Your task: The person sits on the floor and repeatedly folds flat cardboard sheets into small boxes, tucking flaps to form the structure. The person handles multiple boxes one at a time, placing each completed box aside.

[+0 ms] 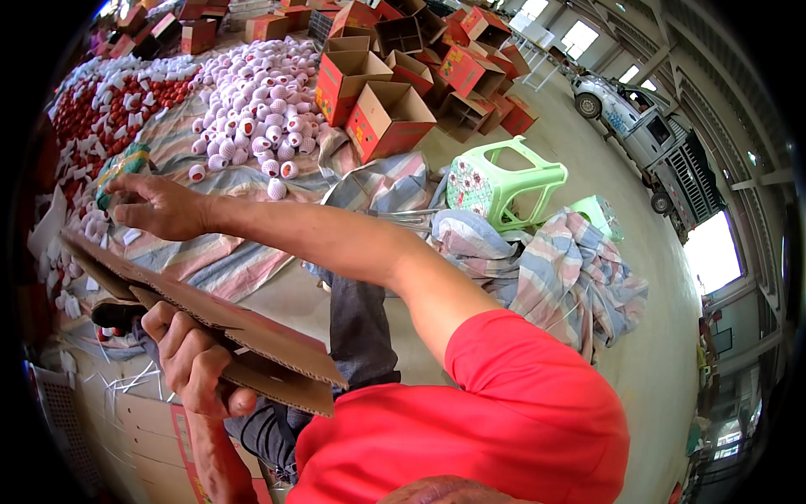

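Note:
My left hand (195,363) is wrapped round the near edge of a flattened cardboard box (227,323), which is held tilted in front of my legs. Its brown flaps lie folded nearly together. Beyond the box, my right arm stretches across to the left. My right hand (161,206) has its fingers curled against what looks like a roll of tape (124,161), teal and yellow; the fingers partly hide it. The hand is above the far end of the box, apart from it.
Fruit in white foam nets (252,118) is heaped on a striped sheet (210,265). Red fruit (126,109) lies farther left. Open red boxes (390,122) are stacked behind. A green stool (508,181) stands right, beside crumpled sheeting (571,269). A truck (651,126) is parked beyond.

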The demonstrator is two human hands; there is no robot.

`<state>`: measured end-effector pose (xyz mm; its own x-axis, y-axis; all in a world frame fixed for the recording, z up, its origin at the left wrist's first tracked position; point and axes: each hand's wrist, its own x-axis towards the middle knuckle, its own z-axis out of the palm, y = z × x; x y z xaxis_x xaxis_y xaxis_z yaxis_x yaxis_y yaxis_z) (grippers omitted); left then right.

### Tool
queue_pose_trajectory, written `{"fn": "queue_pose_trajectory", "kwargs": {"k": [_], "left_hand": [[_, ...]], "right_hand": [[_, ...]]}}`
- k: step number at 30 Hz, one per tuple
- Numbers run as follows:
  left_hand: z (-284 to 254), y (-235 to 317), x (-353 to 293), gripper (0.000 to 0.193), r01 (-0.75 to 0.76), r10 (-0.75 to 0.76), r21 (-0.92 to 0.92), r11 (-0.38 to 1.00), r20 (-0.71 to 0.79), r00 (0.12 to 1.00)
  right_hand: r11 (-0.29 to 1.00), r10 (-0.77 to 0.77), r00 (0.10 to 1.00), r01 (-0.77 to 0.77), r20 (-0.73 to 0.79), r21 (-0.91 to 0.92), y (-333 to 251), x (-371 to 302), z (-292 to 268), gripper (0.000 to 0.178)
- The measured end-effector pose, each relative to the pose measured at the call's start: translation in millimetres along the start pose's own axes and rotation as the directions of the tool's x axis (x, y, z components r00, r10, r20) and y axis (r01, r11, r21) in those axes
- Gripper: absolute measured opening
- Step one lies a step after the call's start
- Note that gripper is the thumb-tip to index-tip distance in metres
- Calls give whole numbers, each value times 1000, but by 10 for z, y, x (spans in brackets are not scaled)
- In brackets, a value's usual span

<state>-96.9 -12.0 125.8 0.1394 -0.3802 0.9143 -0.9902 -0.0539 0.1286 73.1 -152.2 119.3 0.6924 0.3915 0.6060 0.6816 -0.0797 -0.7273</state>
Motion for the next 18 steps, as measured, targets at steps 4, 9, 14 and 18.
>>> {"fn": "queue_pose_trajectory", "kwargs": {"k": [4, 9, 14, 18], "left_hand": [[76, -84, 91, 61, -15, 21, -163, 987, 37, 999], [91, -178, -1, 60, 76, -73, -244, 967, 21, 997], [-100, -138, -215, 61, 282, -286, -203, 938, 10, 958], [-173, -167, -340, 67, 369, -377, -148, 918, -27, 926]], "right_hand": [[989, -142, 979, 134, -145, -66, -76, 89, -135, 68], [973, -157, 976, 126, -150, -194, 170, -29, -374, 35], [992, 23, 978, -48, -205, -114, 340, -230, -708, 27], [925, -199, 960, 118, -195, -360, 314, -318, -897, 33]]}}
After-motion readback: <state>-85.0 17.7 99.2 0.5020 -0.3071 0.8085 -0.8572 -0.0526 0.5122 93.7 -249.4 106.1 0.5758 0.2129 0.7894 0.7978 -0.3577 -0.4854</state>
